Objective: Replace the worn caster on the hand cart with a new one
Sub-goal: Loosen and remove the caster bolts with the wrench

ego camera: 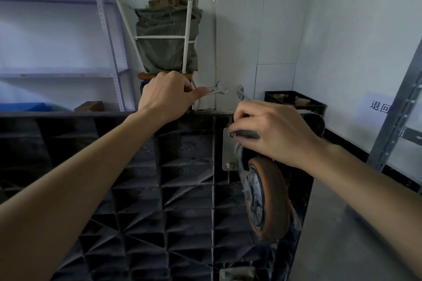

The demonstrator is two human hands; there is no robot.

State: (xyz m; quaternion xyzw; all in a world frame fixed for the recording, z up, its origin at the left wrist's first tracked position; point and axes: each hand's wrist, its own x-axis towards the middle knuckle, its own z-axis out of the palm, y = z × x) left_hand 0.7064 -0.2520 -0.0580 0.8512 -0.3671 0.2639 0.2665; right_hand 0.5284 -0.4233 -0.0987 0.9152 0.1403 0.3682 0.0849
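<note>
Against the upturned cart's ribbed underside point(127, 178), one caster point(266, 198), two wrenches: left grip point(164, 96) round one point(217, 89), right point(271, 130) round the other point(242, 94).

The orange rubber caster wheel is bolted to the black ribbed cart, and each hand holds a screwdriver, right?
Not quite. In the head view each hand holds a metal wrench, not a screwdriver: left hand a silver open-ended wrench, right hand an adjustable wrench. The orange rubber caster wheel is bolted to the black ribbed cart.

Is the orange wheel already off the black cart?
No, the orange wheel still sits in its metal plate against the ribbed underside of the black cart, with a bolt showing at the plate's lower corner.
</note>
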